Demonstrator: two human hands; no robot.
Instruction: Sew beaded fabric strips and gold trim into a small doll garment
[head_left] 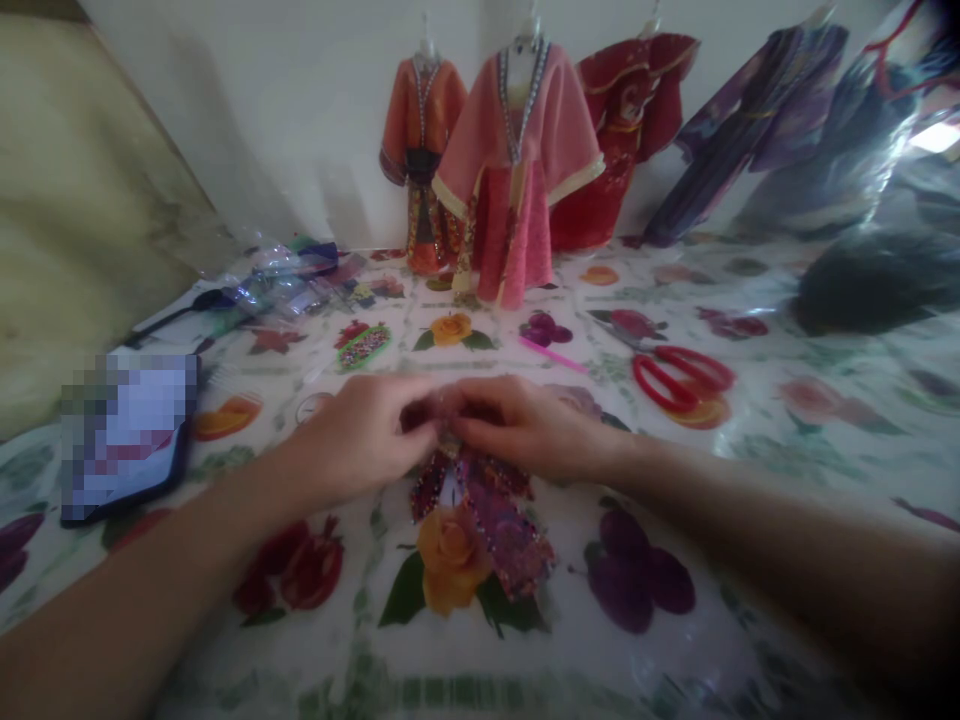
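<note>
Five small robes hang along the back wall, the pink robe (517,170) in front of the others. Below them spreads the counter (787,470) under its flowered plastic cloth. Both hands meet at its middle: the left hand (360,435) and right hand (525,425) pinch, fingertips closed, the top edge of a small sequined garment (487,520) lying flat on the cloth. They seem to be fitting or fastening its collar; the next move likely calls for a fine, steady pinch. Red scissors (679,380) lie well apart to the right, a pink stick (551,354) nearer.
</note>
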